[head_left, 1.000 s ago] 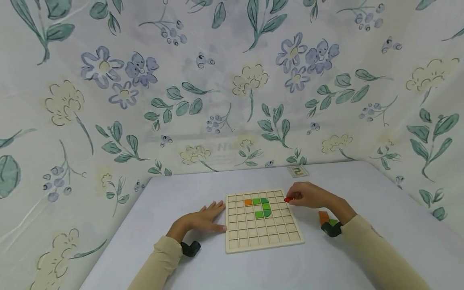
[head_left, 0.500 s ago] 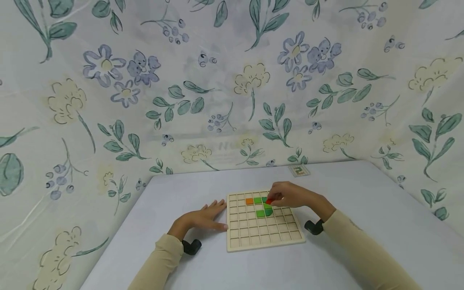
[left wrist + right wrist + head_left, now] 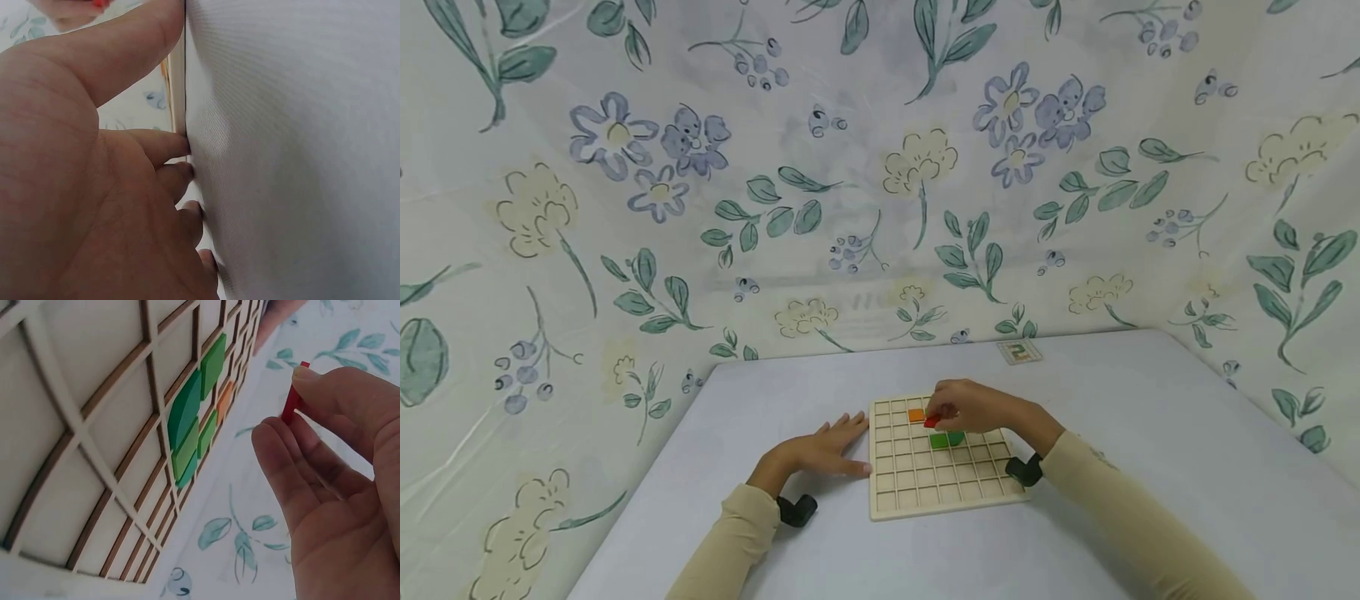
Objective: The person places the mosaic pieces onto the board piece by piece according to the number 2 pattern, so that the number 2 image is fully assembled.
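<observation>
A pale wooden grid board (image 3: 925, 487) lies on the table. Several green tiles (image 3: 213, 365) and one orange tile (image 3: 916, 415) sit in its cells. My right hand (image 3: 977, 407) is over the board's far part, pinching a red tile (image 3: 291, 400) between thumb and fingertips; in the right wrist view the tile is held apart from the board surface. My left hand (image 3: 818, 454) rests on the table with fingers spread, thumb and fingertips touching the board's left edge (image 3: 178, 81). In the head view my right hand covers some of the green tiles.
A small card (image 3: 1020, 352) with a grid pattern lies near the table's back edge. Floral cloth (image 3: 850, 208) hangs behind the white table (image 3: 1150, 433). Each wrist carries a black camera (image 3: 1024, 471).
My right hand has moved left from beside the board to over it, carrying the red tile. The left hand has stayed at the board's left edge.
</observation>
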